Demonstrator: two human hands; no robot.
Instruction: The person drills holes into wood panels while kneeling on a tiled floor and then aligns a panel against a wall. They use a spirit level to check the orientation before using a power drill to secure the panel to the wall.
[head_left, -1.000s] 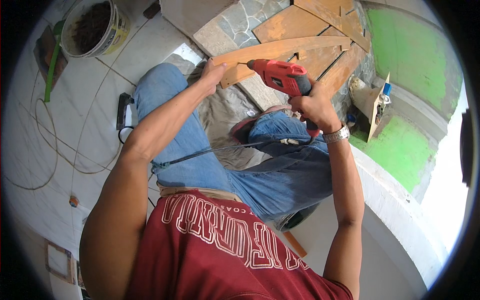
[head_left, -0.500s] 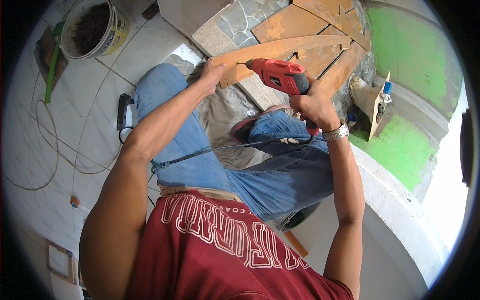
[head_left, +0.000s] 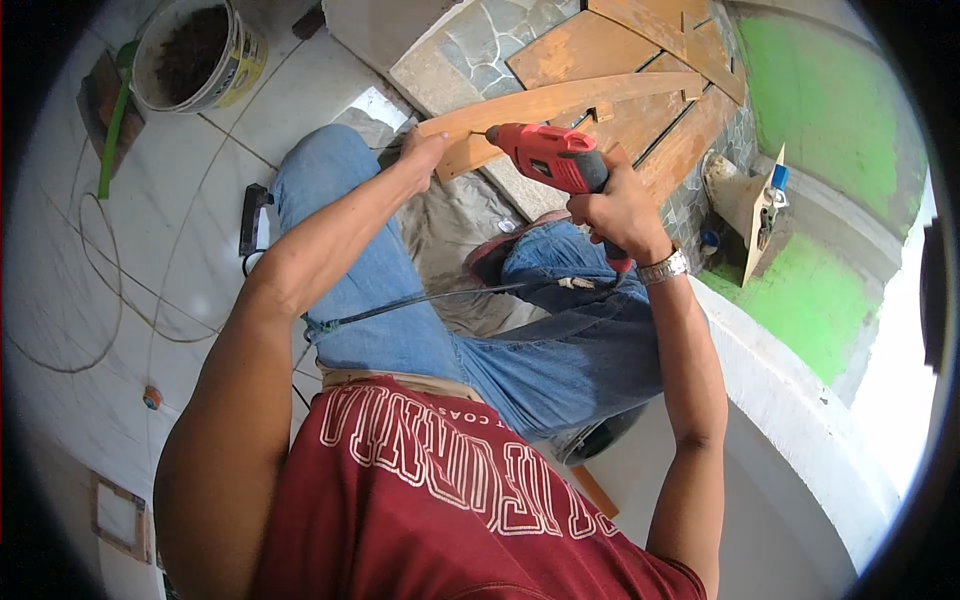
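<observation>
Crossing the jeans [head_left: 370, 350], the cord [head_left: 430, 298] runs right to the drill [head_left: 550, 157]. The right hand [head_left: 624, 212] has its fingers clamped on the drill's handle; the bit [head_left: 481, 134] points left at the board [head_left: 560, 98]. The left hand [head_left: 422, 160] has its fingers clamped on the board's left end. Far right: a slatted panel [head_left: 580, 48]. Far left: a bucket [head_left: 237, 78].

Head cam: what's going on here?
A seated person is working with a power drill. The right hand grips the red drill, while the left hand holds the near end of a curved wooden board. The bit points at the board close to that hand; whether it's in the wood, I can't tell.
</observation>
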